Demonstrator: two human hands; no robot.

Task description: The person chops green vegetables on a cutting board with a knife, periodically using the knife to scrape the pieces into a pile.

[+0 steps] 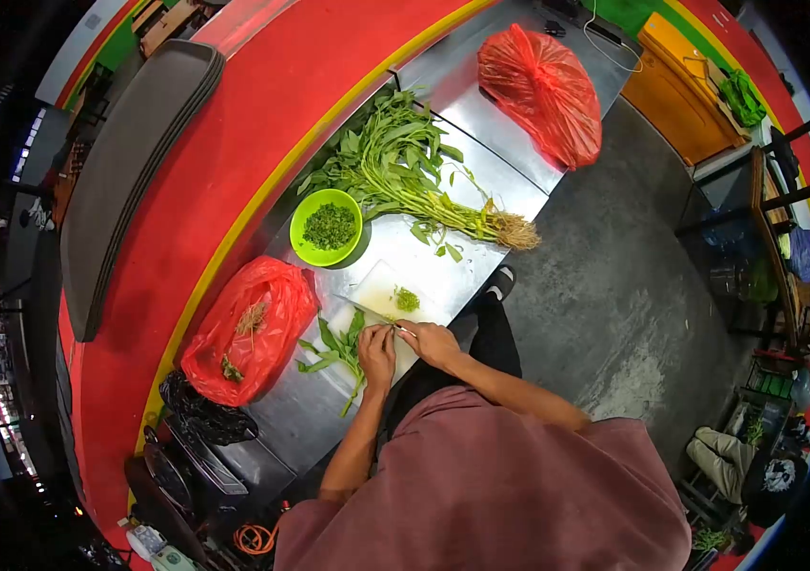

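Over the white cutting board [378, 285], my left hand [377, 354] is closed on a bunch of leafy green stems [336, 348], whose leaves lie to its left. Just right of it, my right hand [430, 343] is closed around a knife, of which only a little shows near the fingertips. The two hands almost touch. A small heap of chopped green stems [407, 300] sits on the board above them. Farther up stands a bright green bowl [355, 249] with chopped leaves [329, 226] inside. A large rooted bunch of greens [395, 171] lies behind it.
An open red plastic bag [276, 333] with root scraps lies left of the board, a black bag [200, 411] below it. A tied red bag [543, 95] stands at the table's far end. Stacked dark trays [138, 181] rest on the red ledge [224, 152].
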